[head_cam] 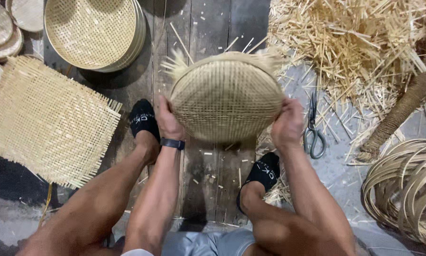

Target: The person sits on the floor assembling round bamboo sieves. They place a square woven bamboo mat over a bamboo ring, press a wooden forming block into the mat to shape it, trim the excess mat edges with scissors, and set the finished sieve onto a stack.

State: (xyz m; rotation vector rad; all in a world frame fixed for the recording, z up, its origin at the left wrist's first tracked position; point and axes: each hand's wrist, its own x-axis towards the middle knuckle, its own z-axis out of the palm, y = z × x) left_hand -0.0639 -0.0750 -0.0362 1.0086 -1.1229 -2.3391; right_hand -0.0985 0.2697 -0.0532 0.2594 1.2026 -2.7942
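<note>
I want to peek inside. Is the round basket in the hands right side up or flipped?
Flipped: the round woven bamboo basket shows its domed outer bottom, gripped by left hand and right hand.

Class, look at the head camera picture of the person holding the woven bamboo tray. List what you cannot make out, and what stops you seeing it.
- Round woven bamboo tray: inner face turned away, head view.
- Fingers of left hand and right hand: mostly hidden behind the tray's rim.
- Coil of thin bamboo hoops: cut off by the right edge.
- Flat round woven mats: cut off by the top-left corner.
- Grey-handled scissors: blade tips lost among pale bamboo offcuts.
</note>
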